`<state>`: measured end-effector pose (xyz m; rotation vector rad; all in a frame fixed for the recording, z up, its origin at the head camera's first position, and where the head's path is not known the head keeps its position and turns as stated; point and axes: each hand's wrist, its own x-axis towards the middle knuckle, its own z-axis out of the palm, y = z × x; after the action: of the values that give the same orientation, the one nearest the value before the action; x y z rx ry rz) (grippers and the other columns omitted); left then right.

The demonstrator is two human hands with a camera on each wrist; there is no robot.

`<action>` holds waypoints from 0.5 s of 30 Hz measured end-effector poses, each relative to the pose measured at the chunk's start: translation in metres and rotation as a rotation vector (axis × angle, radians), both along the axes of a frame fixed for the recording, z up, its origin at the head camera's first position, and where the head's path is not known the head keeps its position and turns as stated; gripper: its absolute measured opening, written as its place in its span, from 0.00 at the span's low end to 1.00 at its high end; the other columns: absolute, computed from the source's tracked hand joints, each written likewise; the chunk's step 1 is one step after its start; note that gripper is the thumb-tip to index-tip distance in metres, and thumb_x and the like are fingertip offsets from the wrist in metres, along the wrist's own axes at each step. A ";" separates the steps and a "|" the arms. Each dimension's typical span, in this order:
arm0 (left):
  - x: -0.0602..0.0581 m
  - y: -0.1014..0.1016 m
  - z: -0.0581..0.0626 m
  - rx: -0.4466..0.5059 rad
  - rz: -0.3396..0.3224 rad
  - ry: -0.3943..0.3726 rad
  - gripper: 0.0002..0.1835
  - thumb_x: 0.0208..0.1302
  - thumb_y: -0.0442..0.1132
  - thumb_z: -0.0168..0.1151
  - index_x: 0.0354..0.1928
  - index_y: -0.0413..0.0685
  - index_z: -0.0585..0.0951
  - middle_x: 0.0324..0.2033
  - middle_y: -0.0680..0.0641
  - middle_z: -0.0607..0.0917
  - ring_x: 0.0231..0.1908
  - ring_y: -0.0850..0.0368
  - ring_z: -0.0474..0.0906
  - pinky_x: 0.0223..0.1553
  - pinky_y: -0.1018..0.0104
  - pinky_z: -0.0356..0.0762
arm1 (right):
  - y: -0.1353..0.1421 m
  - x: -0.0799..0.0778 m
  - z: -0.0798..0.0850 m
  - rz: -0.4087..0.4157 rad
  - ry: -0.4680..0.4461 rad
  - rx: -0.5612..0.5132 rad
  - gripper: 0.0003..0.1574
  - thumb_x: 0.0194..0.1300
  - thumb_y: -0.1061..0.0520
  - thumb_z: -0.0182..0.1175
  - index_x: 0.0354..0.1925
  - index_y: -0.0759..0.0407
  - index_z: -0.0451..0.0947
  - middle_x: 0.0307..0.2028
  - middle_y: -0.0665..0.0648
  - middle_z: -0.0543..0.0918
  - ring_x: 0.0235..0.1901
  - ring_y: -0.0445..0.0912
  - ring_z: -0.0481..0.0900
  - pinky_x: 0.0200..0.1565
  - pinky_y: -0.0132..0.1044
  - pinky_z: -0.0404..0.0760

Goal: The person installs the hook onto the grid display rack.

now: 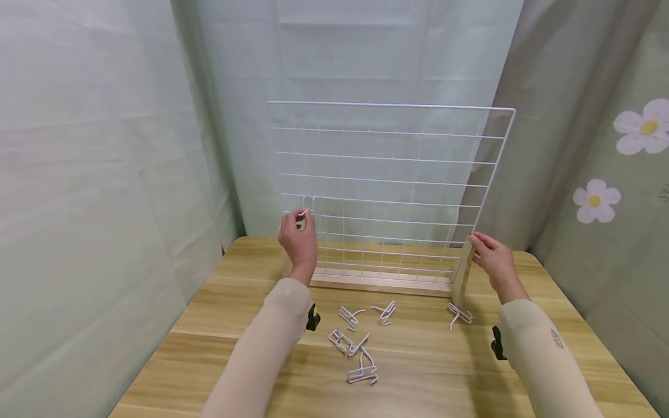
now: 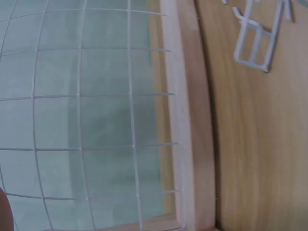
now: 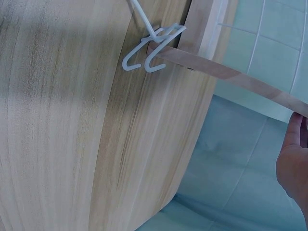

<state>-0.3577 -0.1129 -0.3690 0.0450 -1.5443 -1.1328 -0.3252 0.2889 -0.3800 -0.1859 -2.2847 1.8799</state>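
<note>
A white wire grid panel (image 1: 392, 105) stands upright on a wooden base (image 1: 387, 284) with wooden side posts. At the panel's lower left, my left hand (image 1: 299, 239) pinches a white wire hook (image 1: 305, 213), whose upper wires lie against the grid. Fingers partly cover this hook, and whether it is caught on a bar is unclear. My right hand (image 1: 495, 262) holds the top of the right wooden post (image 1: 462, 273) between thumb and fingers. In the right wrist view, that hand (image 3: 292, 168) touches the post (image 3: 231, 74) from the side.
Several loose wire hooks lie on the wooden table (image 1: 219, 342) in front of the base, among them one (image 1: 362, 374) nearer me. Another hook (image 3: 156, 38) lies by the right post's foot. Pale curtains (image 1: 120, 174) surround the table's sides and back.
</note>
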 end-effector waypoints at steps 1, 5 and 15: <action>-0.001 0.001 0.002 0.004 0.005 0.002 0.05 0.62 0.32 0.65 0.33 0.35 0.83 0.30 0.40 0.84 0.34 0.47 0.81 0.34 0.58 0.78 | 0.000 0.000 0.000 -0.002 0.001 -0.003 0.41 0.74 0.39 0.50 0.72 0.65 0.62 0.68 0.66 0.66 0.67 0.58 0.65 0.63 0.48 0.68; -0.005 0.003 0.007 0.016 0.021 -0.011 0.06 0.64 0.33 0.64 0.34 0.35 0.82 0.31 0.40 0.84 0.34 0.47 0.81 0.35 0.56 0.78 | 0.000 0.001 0.000 -0.009 -0.005 -0.009 0.40 0.74 0.40 0.51 0.72 0.64 0.62 0.68 0.65 0.66 0.66 0.58 0.66 0.63 0.49 0.68; -0.008 0.004 0.009 0.013 0.046 -0.067 0.06 0.65 0.34 0.63 0.35 0.35 0.82 0.32 0.40 0.84 0.35 0.45 0.80 0.39 0.53 0.77 | 0.000 -0.001 -0.002 -0.005 0.005 -0.008 0.41 0.73 0.39 0.51 0.72 0.64 0.62 0.67 0.64 0.67 0.66 0.57 0.66 0.63 0.48 0.68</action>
<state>-0.3660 -0.1093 -0.3605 0.1272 -1.5875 -1.1149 -0.3260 0.2885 -0.3819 -0.1876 -2.2712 1.8857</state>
